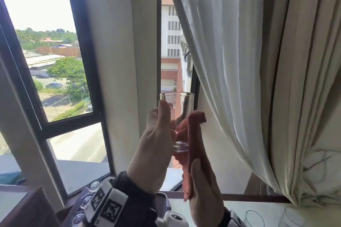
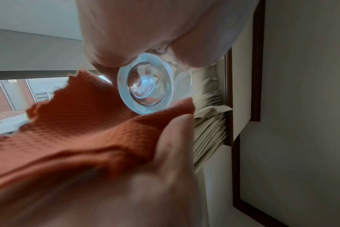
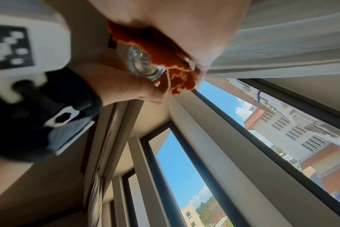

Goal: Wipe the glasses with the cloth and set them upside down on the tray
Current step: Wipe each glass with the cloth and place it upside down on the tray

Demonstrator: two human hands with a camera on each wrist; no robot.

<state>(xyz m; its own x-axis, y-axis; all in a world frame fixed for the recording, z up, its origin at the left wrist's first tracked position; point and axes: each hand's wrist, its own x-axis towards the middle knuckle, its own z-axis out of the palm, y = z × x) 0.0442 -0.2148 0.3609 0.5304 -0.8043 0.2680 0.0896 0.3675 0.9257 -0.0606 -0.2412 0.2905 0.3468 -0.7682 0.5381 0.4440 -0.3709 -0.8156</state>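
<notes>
I hold a clear glass (image 1: 182, 100) upright in front of the window, its mouth up. My left hand (image 1: 162, 121) grips its left side, thumb near the rim. My right hand (image 1: 200, 173) pinches an orange-red cloth (image 1: 193, 134) and presses it against the glass's right side and thick base. The left wrist view shows the round base (image 2: 145, 86) with the cloth (image 2: 78, 122) beneath it. In the right wrist view the cloth (image 3: 165, 50) covers part of the base (image 3: 142, 64). A tray rim (image 1: 163, 197) shows below my left wrist.
Three glass bases (image 1: 86, 201) stand in a row at the bottom left, beside the tray. Two more glass rims (image 1: 255, 217) show on the white table at the bottom right. A sheer curtain (image 1: 230, 61) hangs close on the right, with the window frame (image 1: 86, 61) behind.
</notes>
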